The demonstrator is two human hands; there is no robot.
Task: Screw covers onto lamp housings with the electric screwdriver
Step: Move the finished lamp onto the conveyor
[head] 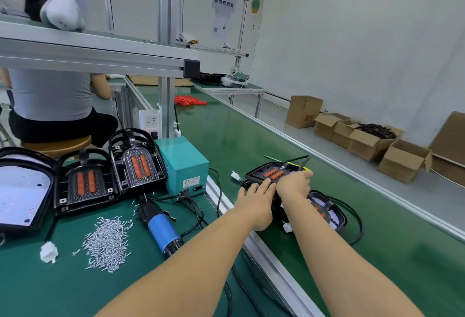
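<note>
Black lamp housing (273,174): lies on the green conveyor belt (251,135), just right of the teal power box (185,165); both hands reach it there, I judge to set it down or take it up.
Right hand (295,184): fingers curled over the housing's near right edge, gripping it.
Left hand (256,199): fingers straight, resting flat on the housing's near left edge, steadying rather than grasping.
Second housing (327,209): on the belt, touching the right forearm, nearer the camera than the first and further right of the box.
Electric screwdriver (161,226): lies idle on the worktop (50,279), just in front of the box; neither hand holds it, so no screwing is under way.
Screws (107,241): loose heap left of the screwdriver, within reach.
Waiting housings (110,173): propped left of the box.
Edges: aluminium rail (251,238) divides worktop from belt, right of the box; cables cross it.
Room: open belt beyond the box.
</note>
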